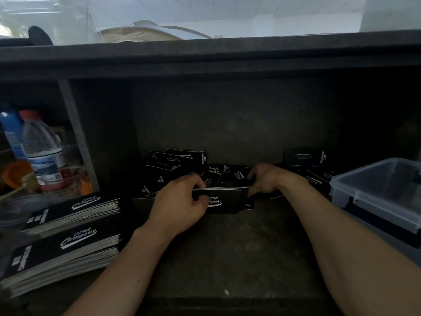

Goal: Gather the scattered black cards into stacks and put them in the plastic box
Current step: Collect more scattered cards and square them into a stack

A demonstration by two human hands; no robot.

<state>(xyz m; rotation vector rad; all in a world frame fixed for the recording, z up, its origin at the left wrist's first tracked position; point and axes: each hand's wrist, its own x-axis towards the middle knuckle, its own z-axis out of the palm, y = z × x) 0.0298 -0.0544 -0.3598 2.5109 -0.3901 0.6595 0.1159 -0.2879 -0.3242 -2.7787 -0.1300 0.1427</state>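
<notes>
Head view: left hand [180, 201] and right hand [265, 179] pinch a card stack [224, 198] by its ends, on edge, likely to square it. Finished stacks [68, 236] wait at the front left corner of the shelf [227, 252], and the plastic box [364, 195] stands at its right edge.

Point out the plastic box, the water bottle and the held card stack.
plastic box [373, 207]: head view, near-side rim.
water bottle [41, 140]: head view, clear body.
held card stack [225, 200]: head view, printed front face.

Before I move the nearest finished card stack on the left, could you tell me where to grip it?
Probably clamp the nearest card stack at its two short ends, coming down from above. It lies flat, loose and slightly fanned, so pressure on the ends should keep the cards together, and the second stack crowds its far long edge.
</notes>
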